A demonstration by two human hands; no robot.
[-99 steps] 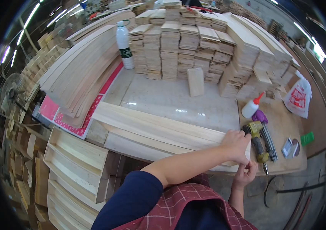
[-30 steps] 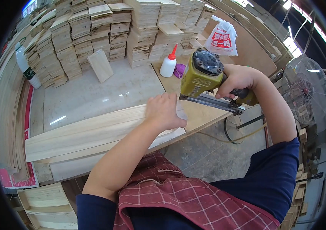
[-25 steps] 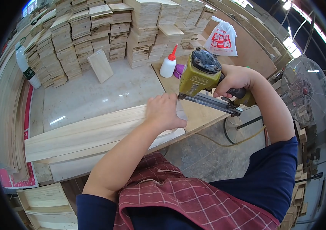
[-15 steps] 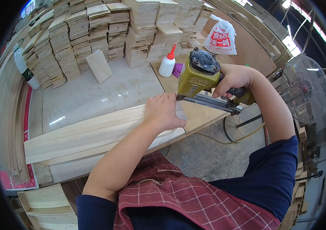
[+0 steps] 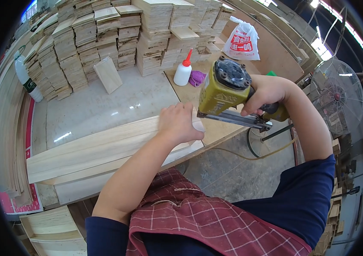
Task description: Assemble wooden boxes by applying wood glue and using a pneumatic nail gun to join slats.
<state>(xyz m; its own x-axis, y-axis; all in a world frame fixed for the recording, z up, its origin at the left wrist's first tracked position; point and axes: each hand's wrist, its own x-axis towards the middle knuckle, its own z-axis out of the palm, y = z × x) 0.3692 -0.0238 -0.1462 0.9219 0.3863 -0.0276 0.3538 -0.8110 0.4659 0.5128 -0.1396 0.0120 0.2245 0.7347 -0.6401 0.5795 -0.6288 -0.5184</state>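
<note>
Across the near side of the worktable lies a long pale wooden assembly, its top a wide plank. My left hand grips the right end of it, fingers over the far edge and thumb toward me. In my right hand is a yellow-green nail gun, held by its black handle with the magazine pointing right. The gun's nose hangs just right of my left hand, close to the plank's end; whether it touches the wood I cannot tell.
Tall stacks of short boards line the table's back. One loose board leans before them. A white glue bottle with red nozzle, a purple cloth and a white plastic bag stand behind the gun. A fan is at right.
The nail gun in my right hand has shifted slightly right, away from my left hand and the plank's end. My left hand keeps its grip on the wood.
</note>
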